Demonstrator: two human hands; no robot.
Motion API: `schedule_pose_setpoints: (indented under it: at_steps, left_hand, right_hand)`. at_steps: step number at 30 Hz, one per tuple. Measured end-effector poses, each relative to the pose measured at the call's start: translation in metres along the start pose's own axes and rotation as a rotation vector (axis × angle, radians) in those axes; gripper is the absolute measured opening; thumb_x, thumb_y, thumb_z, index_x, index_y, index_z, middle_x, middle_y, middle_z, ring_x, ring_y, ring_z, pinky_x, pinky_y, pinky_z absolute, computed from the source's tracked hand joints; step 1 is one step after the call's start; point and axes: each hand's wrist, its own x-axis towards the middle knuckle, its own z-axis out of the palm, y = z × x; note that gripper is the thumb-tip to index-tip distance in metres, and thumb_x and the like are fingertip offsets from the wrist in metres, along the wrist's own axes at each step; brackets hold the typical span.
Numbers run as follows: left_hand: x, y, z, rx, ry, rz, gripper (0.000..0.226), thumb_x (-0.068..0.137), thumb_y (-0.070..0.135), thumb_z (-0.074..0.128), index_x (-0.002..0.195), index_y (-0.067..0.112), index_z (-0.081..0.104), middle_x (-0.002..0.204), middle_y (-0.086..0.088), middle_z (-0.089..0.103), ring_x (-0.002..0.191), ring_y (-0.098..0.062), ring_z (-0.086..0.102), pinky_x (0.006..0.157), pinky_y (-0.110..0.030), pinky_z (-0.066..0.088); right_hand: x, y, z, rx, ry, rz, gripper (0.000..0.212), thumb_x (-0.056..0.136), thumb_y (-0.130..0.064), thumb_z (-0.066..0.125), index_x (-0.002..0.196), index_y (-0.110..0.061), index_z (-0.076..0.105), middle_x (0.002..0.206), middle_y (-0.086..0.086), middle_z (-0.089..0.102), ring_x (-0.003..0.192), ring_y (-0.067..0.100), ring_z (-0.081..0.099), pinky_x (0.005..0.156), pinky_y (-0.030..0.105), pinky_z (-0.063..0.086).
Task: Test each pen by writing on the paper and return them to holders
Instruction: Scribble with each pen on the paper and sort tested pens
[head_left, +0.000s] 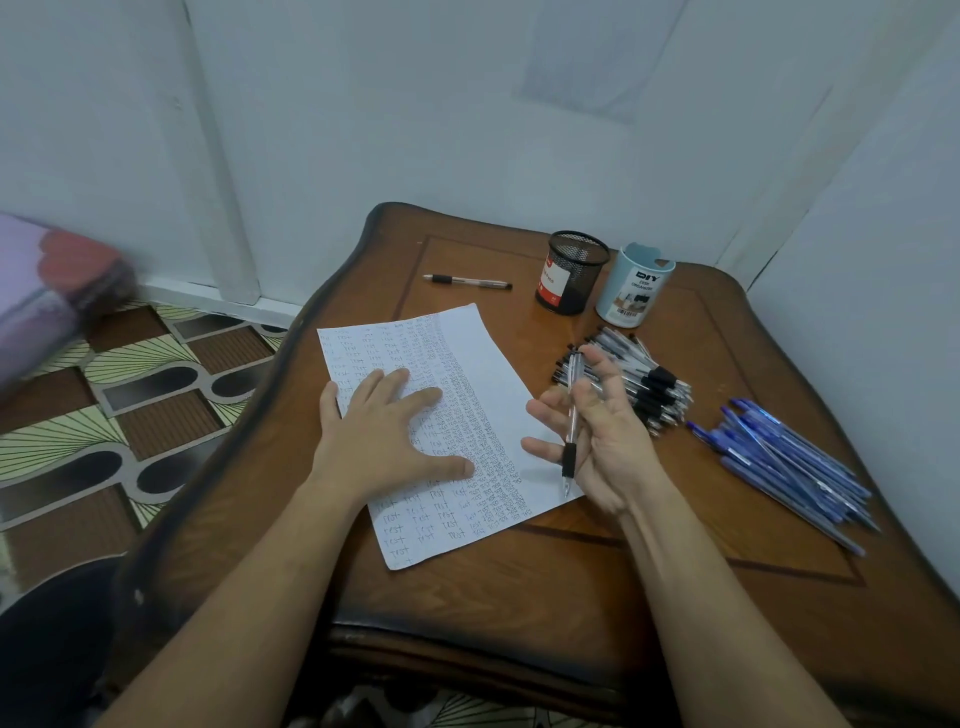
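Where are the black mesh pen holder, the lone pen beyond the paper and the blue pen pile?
black mesh pen holder (579, 278): head view, mesh side wall.
lone pen (467, 281): head view, mid-barrel.
blue pen pile (784, 462): head view, middle of the heap.

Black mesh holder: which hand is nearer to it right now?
Right. The right hand, gripping a pen, is on the person's side of the black mesh holder. The left hand lies flat on the paper, farther off to the left.
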Motion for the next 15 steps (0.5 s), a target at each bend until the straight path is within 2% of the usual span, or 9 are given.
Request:
schedule_pose_setpoints:
  at_steps: [4, 7, 10, 12, 15]
  left_hand:
    - [0.0, 0.0, 0.0, -0.005, -0.002, 0.002, 0.105, 0.055, 0.1, 0.039, 0.147, 0.051, 0.028, 0.165, 0.01, 0.008, 0.152, -0.015, -0.001, 0.119, -0.056, -0.011]
    - [0.0, -0.001, -0.001, -0.016, -0.004, 0.004, 0.106, 0.054, 0.099, 0.038, 0.148, 0.05, 0.029, 0.165, 0.009, 0.008, 0.152, -0.015, -0.001, 0.119, -0.056, -0.011]
    - [-0.001, -0.001, -0.001, -0.006, -0.006, 0.006, 0.105, 0.056, 0.1, 0.04, 0.148, 0.05, 0.028, 0.165, 0.009, 0.008, 0.152, -0.015, -0.001, 0.119, -0.057, -0.011]
    - [-0.001, 0.0, -0.001, -0.003, -0.012, 0.001, 0.103, 0.058, 0.098, 0.042, 0.148, 0.05, 0.028, 0.166, 0.01, 0.007, 0.152, -0.015, -0.002, 0.119, -0.057, -0.011]
    - [-0.002, 0.001, -0.003, -0.008, -0.022, -0.002, 0.103, 0.058, 0.097, 0.042, 0.148, 0.05, 0.027, 0.166, 0.01, 0.007, 0.152, -0.015, -0.003, 0.119, -0.056, -0.011]
  right_hand:
    - [0.003, 0.002, -0.001, 0.001, 0.004, -0.032, 0.028, 0.102, -0.018, 0.047, 0.122, -0.037, 0.052, 0.075, 0.008, 0.066, 0.07, 0.02, 0.071, 0.054, 0.039, 0.061]
    - [0.006, 0.002, -0.004, -0.059, 0.036, -0.071, 0.031, 0.091, -0.031, 0.055, 0.122, -0.03, 0.058, 0.071, 0.002, 0.063, 0.061, 0.014, 0.056, 0.055, 0.027, 0.051]
    - [0.008, 0.005, -0.011, -0.131, 0.103, -0.047, 0.031, 0.087, -0.038, 0.056, 0.106, -0.016, 0.066, 0.069, -0.003, 0.062, 0.05, 0.005, 0.045, 0.044, 0.017, 0.036]
    - [0.009, 0.006, -0.015, -0.06, 0.094, -0.049, 0.027, 0.082, -0.038, 0.06, 0.096, -0.015, 0.058, 0.069, 0.0, 0.061, 0.046, 0.004, 0.042, 0.04, 0.014, 0.031]
    - [0.01, 0.009, -0.018, 0.02, 0.089, -0.033, 0.022, 0.096, -0.032, 0.054, 0.085, -0.014, 0.048, 0.064, 0.004, 0.058, 0.047, 0.007, 0.052, 0.039, 0.016, 0.037]
